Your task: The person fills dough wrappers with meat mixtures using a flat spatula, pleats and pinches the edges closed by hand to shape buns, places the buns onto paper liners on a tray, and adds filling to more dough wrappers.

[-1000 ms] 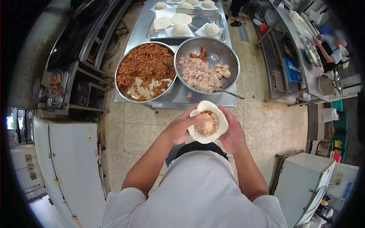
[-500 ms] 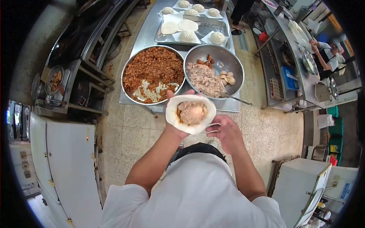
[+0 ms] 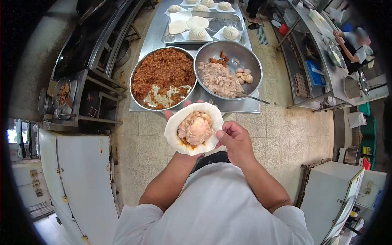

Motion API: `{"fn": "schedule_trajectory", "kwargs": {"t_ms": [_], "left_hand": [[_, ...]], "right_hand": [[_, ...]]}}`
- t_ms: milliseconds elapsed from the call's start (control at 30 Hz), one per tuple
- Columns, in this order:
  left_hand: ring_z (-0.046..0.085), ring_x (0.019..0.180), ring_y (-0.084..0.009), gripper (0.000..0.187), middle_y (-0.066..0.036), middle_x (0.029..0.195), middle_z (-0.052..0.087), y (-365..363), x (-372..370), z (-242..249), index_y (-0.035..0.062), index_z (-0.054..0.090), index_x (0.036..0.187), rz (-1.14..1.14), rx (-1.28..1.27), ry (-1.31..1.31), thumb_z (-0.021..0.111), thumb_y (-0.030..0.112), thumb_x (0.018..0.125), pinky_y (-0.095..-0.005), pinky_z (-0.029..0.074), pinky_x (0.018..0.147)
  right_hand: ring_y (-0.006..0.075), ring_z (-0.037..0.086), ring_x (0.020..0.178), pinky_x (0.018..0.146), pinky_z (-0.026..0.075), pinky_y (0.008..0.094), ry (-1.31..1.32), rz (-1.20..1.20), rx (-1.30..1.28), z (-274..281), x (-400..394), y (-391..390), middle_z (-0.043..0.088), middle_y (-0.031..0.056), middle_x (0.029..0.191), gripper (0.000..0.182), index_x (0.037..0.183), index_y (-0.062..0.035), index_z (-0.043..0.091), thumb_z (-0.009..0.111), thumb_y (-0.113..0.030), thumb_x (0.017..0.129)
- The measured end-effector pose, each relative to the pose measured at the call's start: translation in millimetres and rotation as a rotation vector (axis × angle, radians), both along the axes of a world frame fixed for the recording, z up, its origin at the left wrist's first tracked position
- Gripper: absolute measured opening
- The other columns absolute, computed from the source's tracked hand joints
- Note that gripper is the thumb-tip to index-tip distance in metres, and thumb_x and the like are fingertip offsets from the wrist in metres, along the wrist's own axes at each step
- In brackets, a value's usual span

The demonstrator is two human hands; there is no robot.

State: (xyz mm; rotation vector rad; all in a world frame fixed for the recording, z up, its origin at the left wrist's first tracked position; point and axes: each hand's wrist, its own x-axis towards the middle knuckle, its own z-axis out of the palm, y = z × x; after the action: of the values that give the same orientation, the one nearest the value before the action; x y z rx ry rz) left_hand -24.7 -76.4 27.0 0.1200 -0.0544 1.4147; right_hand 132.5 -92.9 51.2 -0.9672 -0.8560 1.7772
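Note:
My left hand (image 3: 176, 114) lies under a round white dough wrapper (image 3: 175, 122), cupping it flat and open. A mound of pinkish meat filling with an egg yolk (image 3: 195, 129) sits in the wrapper's middle. My right hand (image 3: 235, 141) pinches the wrapper's right edge with thumb and fingers. Both hands are held in front of my chest, just short of the steel table (image 3: 245, 107).
On the table stand a big pan of red-brown minced filling (image 3: 162, 77) and a bowl of pale meat (image 3: 228, 75) with a utensil in it. Behind, a tray (image 3: 220, 22) holds finished buns and flat wrappers. Another person (image 3: 355, 43) works at the right counter. A white cabinet (image 3: 81, 171) stands left.
The wrapper has opened flat and moved left and slightly down on my left hand. My right hand, which had come off it, is back pinching its right edge.

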Motion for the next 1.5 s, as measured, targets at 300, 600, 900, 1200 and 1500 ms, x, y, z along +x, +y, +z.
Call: {"fn": "schedule_trajectory", "kwargs": {"t_ms": [300,600,900,1200,1500], "left_hand": [[0.054,0.125,-0.0316,0.073,-0.011,0.137,0.057,-15.3,7.6,-11.2,0.0188,0.064,0.128,0.006,-0.114,0.014,0.038,0.075,0.091,-0.0498,0.045,0.105],[0.058,0.121,-0.0308,0.076,-0.009,0.133,0.061,-22.8,14.2,-4.5,0.0198,0.062,0.13,-0.079,-0.191,-0.085,0.038,0.079,0.088,-0.0509,0.048,0.101],[0.062,0.114,-0.0307,0.076,-0.011,0.127,0.064,-20.6,9.8,-1.7,0.0175,0.062,0.125,-0.196,-0.29,-0.056,0.04,0.08,0.087,-0.0497,0.051,0.096],[0.061,0.117,-0.0316,0.077,-0.011,0.128,0.063,-24.6,6.6,-4.0,0.0177,0.059,0.13,-0.229,-0.275,-0.173,0.039,0.079,0.088,-0.0506,0.049,0.1],[0.063,0.113,-0.0303,0.083,-0.015,0.125,0.064,-15.4,0.4,-4.5,0.0055,0.057,0.13,-0.232,-0.274,0.014,0.036,0.076,0.091,-0.0464,0.05,0.1]], "right_hand": [[0.0106,0.059,0.067,0.058,0.049,0.0293,-0.44,0.031,0.202,6.8,11.6,-9.2,0.059,0.0034,0.072,0.018,0.088,0.0004,0.06,0.065,-0.015,0.095],[0.0169,0.057,0.064,0.059,0.047,0.0324,-0.802,-0.023,0.607,31.7,22.0,-5.4,0.059,0.0085,0.075,0.019,0.087,0.0012,0.062,0.068,-0.016,0.092],[0.0136,0.059,0.071,0.063,0.048,0.0275,-0.41,-0.109,0.335,10.6,17.4,-1.5,0.06,0.0065,0.081,0.022,0.093,0.0003,0.065,0.072,-0.02,0.091],[0.012,0.054,0.063,0.058,0.044,0.028,-0.913,0.025,0.661,25.0,21.4,4.6,0.057,0.0054,0.075,0.017,0.083,0.0001,0.062,0.067,-0.013,0.092],[0.023,0.058,0.062,0.058,0.046,0.0334,-0.711,-0.02,0.466,17.0,16.8,16.4,0.059,0.0108,0.074,0.012,0.088,0.0006,0.066,0.068,-0.012,0.089]]}}
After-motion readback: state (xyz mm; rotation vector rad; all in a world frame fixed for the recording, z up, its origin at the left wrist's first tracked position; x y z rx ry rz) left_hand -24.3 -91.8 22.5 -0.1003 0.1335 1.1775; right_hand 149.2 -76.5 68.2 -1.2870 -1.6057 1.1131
